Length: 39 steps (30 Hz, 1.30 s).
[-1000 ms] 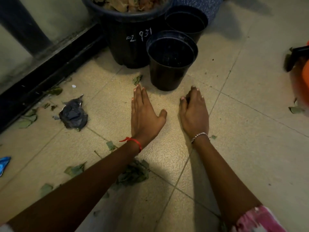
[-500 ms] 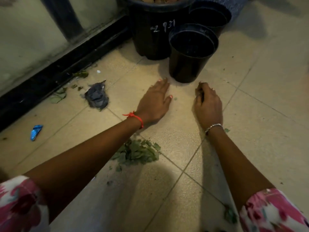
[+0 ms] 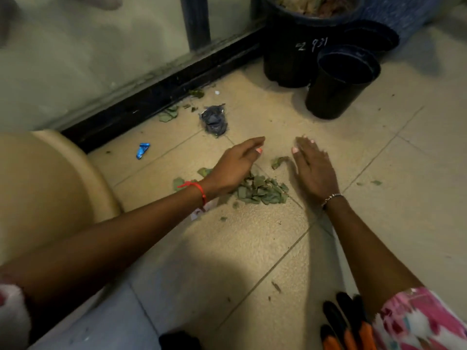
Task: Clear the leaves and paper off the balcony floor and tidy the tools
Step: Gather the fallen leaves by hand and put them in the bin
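Left hand [image 3: 236,165] flat and unclenched, fingers together, palm down over the near-left edge of the leaf pile [image 3: 260,192], grasping nothing. Right hand [image 3: 313,170] likewise spread and unclenched, palm toward the floor [image 3: 252,248], just to the right of the pile, holding nothing; actual contact with the tiles not determinable because of motion blur. Single curled leaf [image 3: 278,162] between the two thumbs, apart from the main pile. Red thread [image 3: 195,189] on the left wrist, metal bracelet [image 3: 331,198] on the right wrist.

Large black pot [image 3: 290,59] at top, marked in white, filled to the rim with dry brown leaves [image 3: 308,5]. Two smaller black pots in front of and beside it: nearer one [image 3: 336,97] upright, interior dark, contents not discernible; farther one [image 3: 371,36] partly hidden behind the first. Blue speckled container [image 3: 404,13] behind them, only its wall visible.

Crumpled dark paper [image 3: 214,120] on the tiles beyond the left hand, near the black sill [image 3: 151,102]. Scattered green leaves [image 3: 168,114] along the sill. Blue wrapper [image 3: 142,150] to the left, well apart from the pile. Black-and-orange gloves [image 3: 346,324] at the lower edge, beside the right sleeve [image 3: 417,322]. Rounded beige object [image 3: 45,193] at the left margin.
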Available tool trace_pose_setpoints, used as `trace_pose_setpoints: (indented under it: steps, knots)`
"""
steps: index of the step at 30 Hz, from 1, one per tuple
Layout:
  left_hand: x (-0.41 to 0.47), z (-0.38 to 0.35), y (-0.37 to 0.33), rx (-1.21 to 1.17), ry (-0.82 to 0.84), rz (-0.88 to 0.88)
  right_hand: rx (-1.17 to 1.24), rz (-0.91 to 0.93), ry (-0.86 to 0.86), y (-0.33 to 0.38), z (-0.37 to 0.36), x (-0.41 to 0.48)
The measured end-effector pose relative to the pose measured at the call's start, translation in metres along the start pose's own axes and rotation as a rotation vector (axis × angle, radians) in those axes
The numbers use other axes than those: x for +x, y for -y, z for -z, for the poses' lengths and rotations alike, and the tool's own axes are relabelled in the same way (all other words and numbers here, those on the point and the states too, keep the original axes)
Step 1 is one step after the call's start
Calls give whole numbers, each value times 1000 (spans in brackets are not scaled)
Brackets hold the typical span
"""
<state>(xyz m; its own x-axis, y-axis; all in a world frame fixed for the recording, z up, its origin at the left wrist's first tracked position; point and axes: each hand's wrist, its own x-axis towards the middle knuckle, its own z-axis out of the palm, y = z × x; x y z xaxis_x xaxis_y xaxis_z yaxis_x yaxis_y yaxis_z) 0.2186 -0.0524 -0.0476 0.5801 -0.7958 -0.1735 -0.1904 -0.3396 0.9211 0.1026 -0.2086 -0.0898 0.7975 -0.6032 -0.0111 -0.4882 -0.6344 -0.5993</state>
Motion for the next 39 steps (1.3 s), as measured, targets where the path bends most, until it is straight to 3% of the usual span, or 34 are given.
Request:
trace_pose_setpoints:
  steps: [3,6,9,12,16,18,22,24,30,32,36,39]
  knots:
    - [-19,12,3,-11,-215,105,20,1,41,28,-18,-17]
    - [-39,18,22,356,-421,182,-41,49,29,55,-38,-37]
    - [-55,15,43,505,-432,266,-75,121,35,68,-49,-49]
    - [-64,8,57,515,-362,159,-90,188,55,69,-52,-53]
    - [-56,4,54,245,-206,-74,-94,220,45,66,-54,-52]
    - [-43,8,54,171,-222,-111,-132,243,62,66,-55,-51]
    - [-7,18,63,636,-393,-136,-156,239,71,64,-57,-50]
    - [12,23,62,724,-495,-71,-171,221,70,64,-56,-50]
    - [65,28,55,674,-430,30,-74,175,57,67,-51,-50]
    - [65,26,53,625,-418,-23,-40,167,48,66,-51,-52]
    - [59,28,49,328,-507,-295,-5,174,26,64,-54,-51]
    - [80,47,44,263,-586,-191,3,164,26,63,-56,-50]
